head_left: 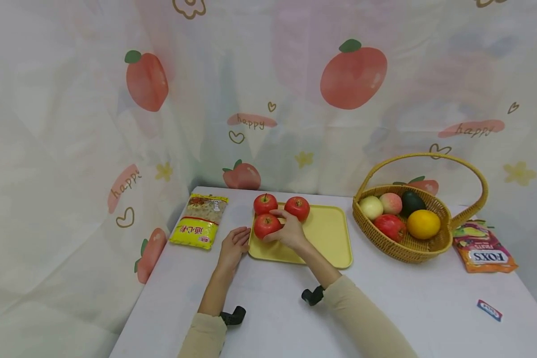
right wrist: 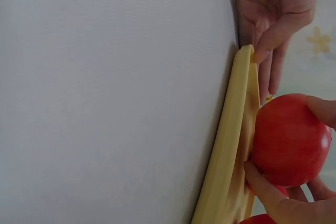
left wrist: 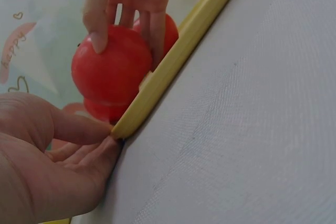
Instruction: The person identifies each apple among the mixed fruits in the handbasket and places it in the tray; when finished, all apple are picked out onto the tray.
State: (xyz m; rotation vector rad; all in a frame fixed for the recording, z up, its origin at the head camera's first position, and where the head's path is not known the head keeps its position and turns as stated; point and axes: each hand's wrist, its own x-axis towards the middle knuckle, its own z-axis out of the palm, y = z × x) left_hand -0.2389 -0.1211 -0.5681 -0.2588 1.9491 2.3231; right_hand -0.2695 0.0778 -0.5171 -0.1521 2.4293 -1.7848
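Note:
My right hand [head_left: 291, 232] grips a red apple [head_left: 267, 226] over the left part of a yellow tray [head_left: 326, 236]. In the right wrist view, thumb and fingers spread around that apple [right wrist: 289, 140], close against the tray's inner face. Two more red apples, one at the back left corner [head_left: 265, 203] and one to its right [head_left: 297, 208], sit on the tray. My left hand [head_left: 233, 248] is at the tray's left edge. The left wrist view shows its thumb and fingers pinching the tray's rim [left wrist: 157, 87] at a corner.
A wicker basket [head_left: 404, 256] with a tall handle holds several fruits to the tray's right. Beside it lies a FOX'S fruit candy bag [head_left: 483, 248], with a small wrapped piece [head_left: 490, 310] nearer me. A yellow food packet [head_left: 200, 221] lies left of the tray.

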